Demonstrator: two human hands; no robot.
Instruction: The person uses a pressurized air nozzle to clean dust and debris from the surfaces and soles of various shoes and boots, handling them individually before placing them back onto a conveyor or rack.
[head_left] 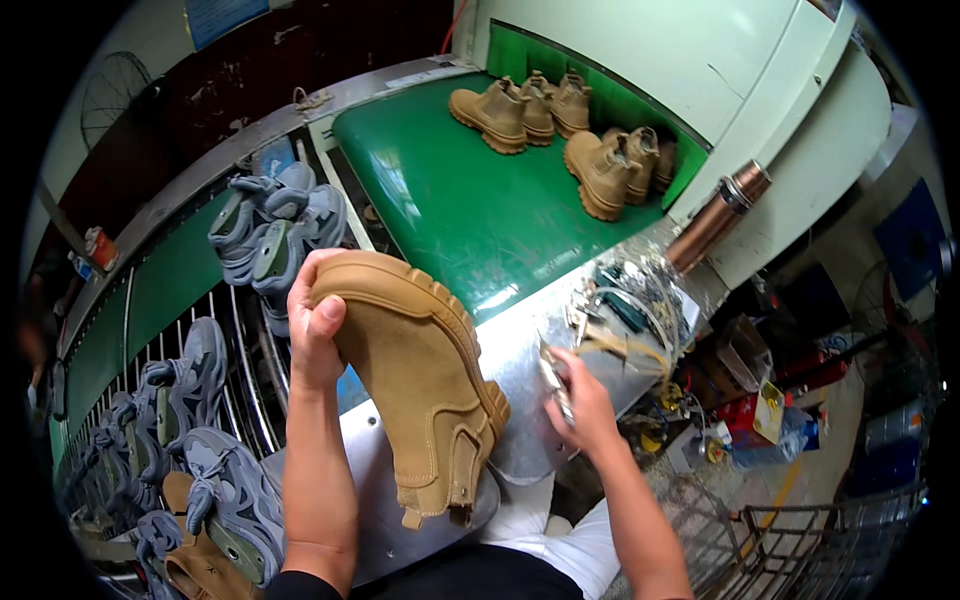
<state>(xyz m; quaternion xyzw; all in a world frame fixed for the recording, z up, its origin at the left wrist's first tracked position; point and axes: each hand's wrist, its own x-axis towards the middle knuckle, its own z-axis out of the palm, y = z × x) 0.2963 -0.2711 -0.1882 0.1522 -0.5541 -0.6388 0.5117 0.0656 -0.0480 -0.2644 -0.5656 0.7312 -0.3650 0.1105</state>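
Observation:
A tan ankle boot [400,365] hangs over the metal ledge, toe up and ankle opening toward me. My left hand [316,318] is closed around its toe end, the thumb lying on the upper. The chunky sole faces right. To the right of the boot, my right hand [585,405] grips a slim silver pen-shaped tool [553,378], its tip pointing up and away from me. The tool is apart from the boot. Its exact kind cannot be made out.
Several tan boots [490,115] stand on the green conveyor belt [430,180]. Grey sneakers [235,490] crowd the roller rack at left. Small tools and wires [640,300] clutter the ledge beside a copper-coloured cylinder [718,215]. A wire basket [820,540] stands at lower right.

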